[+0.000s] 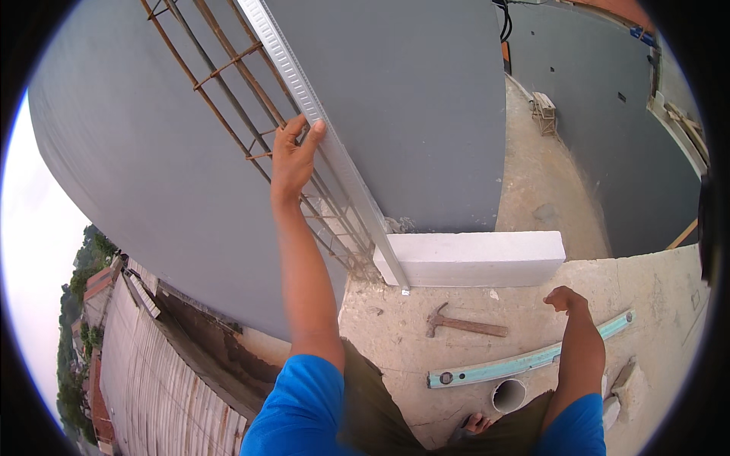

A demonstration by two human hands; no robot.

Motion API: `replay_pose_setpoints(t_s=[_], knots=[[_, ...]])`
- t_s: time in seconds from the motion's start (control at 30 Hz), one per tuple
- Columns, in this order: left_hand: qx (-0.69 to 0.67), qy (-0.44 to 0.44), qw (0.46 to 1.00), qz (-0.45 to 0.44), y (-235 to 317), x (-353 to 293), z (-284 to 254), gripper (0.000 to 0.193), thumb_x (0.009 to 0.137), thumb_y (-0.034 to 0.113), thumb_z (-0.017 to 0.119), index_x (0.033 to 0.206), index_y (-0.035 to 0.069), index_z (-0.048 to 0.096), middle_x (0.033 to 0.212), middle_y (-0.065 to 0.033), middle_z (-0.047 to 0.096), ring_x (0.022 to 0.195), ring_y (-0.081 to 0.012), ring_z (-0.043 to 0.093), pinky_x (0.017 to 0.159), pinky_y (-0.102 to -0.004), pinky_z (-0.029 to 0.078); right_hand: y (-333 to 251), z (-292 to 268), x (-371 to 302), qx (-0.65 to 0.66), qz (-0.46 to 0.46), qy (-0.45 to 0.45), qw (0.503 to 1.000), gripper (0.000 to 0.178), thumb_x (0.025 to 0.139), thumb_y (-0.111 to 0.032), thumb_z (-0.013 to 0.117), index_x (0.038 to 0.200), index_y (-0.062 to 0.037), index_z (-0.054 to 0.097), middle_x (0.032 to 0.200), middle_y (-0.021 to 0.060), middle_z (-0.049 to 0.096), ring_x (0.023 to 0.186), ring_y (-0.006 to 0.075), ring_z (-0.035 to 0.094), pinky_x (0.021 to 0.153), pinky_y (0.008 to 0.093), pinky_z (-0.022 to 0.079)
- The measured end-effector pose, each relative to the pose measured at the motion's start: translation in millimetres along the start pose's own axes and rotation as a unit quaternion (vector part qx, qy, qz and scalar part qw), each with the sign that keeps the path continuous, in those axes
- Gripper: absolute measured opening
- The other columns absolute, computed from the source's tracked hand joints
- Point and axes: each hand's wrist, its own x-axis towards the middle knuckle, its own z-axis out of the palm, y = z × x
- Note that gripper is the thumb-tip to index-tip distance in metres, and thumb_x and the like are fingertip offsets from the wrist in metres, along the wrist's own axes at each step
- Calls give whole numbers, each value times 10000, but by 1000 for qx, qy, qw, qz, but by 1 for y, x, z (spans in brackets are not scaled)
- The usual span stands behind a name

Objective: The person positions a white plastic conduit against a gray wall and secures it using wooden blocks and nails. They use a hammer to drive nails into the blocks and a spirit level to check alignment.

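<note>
My left hand (295, 156) is closed on the edge of a long silver metal channel (346, 178), thumb on its slotted face. The channel stands upright, its foot at the left end of a white lightweight block (479, 258) lying on the concrete. Just behind my left hand rises a cage of rusty rebar (236, 64). My right hand (564, 299) hovers near the block's right end, its fingers curled in and nothing visible in them. Below the block lies a claw hammer (464, 324) with a wooden handle.
A pale green spirit level (502, 368) lies across the floor under my right forearm, beside a white pipe end (509, 395). Broken rubble (627, 391) sits at the right. Grey walls (426, 114) stand ahead. At the left, the ledge drops toward a corrugated roof (163, 372).
</note>
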Motion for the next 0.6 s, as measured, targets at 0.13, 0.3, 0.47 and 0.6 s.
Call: replay_pose_setpoints(t_s=[0.13, 0.3, 0.47, 0.6], knots=[[-39, -8, 999, 27, 9, 4, 11, 502, 1024, 485, 743, 1318, 79, 765, 1087, -53, 760, 1047, -163, 649, 1007, -363, 504, -11, -11, -10, 131, 83, 7, 988, 567, 969, -508, 740, 1347, -89, 689, 1045, 141, 753, 978, 258, 723, 792, 471, 597], [-91, -3, 995, 39, -6, 8, 14, 493, 1031, 447, 747, 1356, 76, 751, 1173, -58, 777, 1157, -171, 669, 1077, -373, 493, -25, -18, -14, 135, 85, 16, 987, 580, 973, -533, 739, 1365, -109, 687, 1075, 171, 753, 1009, 295, 720, 823, 489, 596], [-73, -17, 996, 50, -25, 10, -3, 509, 1051, 432, 704, 1429, 92, 702, 1372, -108, 732, 1405, -242, 592, 1279, -460, 343, -41, -21, -17, 109, 83, 10, 991, 573, 976, -531, 738, 1367, -114, 688, 1096, 192, 743, 1045, 311, 711, 871, 499, 593], [-39, 11, 998, 44, -27, 14, 6, 494, 1057, 451, 682, 1431, 130, 708, 1364, -100, 742, 1421, -242, 584, 1293, -487, 317, -24, -13, -17, 106, 68, 32, 991, 559, 971, -525, 738, 1354, -120, 696, 1105, 183, 740, 1030, 294, 708, 845, 481, 588]])
